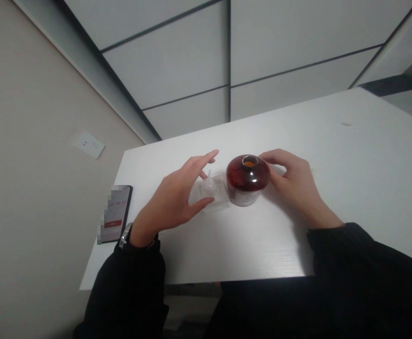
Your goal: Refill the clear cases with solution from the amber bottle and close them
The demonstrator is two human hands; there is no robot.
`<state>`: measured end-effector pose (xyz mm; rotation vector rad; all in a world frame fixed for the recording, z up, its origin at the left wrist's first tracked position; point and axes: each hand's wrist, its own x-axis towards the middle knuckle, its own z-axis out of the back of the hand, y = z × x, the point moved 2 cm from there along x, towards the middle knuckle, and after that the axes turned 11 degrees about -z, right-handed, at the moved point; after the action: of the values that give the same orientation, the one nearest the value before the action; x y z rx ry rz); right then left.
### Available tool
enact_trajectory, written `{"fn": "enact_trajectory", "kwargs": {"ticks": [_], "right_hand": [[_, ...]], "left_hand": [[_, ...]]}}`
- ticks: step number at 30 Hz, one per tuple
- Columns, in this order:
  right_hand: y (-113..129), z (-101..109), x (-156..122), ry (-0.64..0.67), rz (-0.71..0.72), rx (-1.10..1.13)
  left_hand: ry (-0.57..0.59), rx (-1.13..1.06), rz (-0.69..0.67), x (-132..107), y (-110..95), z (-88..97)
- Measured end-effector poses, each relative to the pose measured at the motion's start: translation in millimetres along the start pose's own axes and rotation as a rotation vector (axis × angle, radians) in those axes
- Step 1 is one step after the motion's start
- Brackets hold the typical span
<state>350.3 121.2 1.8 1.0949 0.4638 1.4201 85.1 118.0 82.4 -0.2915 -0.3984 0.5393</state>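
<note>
The dark red bottle [247,181] stands upright, neck open, just left of the right hand [294,181]. That hand's fingers [273,159] curve against the bottle's side; firmness of grip cannot be told. A clear plastic packet [211,188] lies between the bottle and the left hand [172,200], which is spread around it; contact cannot be told. A phone [116,214] lies left of the left hand on the white table [262,249].

White table [333,141], amber bottle [247,176], phone [116,216], clear packet [220,190]
</note>
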Motion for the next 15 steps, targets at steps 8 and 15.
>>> {"fn": "enact_trajectory", "kwargs": {"ticks": [8, 15], "right_hand": [[1.1, 0.7, 0.4, 0.014, -0.003, 0.004], [0.7, 0.6, -0.3, 0.011, 0.005, 0.014]], "left_hand": [[0.009, 0.053, 0.14, -3.1, 7.9, -0.4], [0.005, 0.041, 0.124, -3.2, 7.8, 0.1]]}}
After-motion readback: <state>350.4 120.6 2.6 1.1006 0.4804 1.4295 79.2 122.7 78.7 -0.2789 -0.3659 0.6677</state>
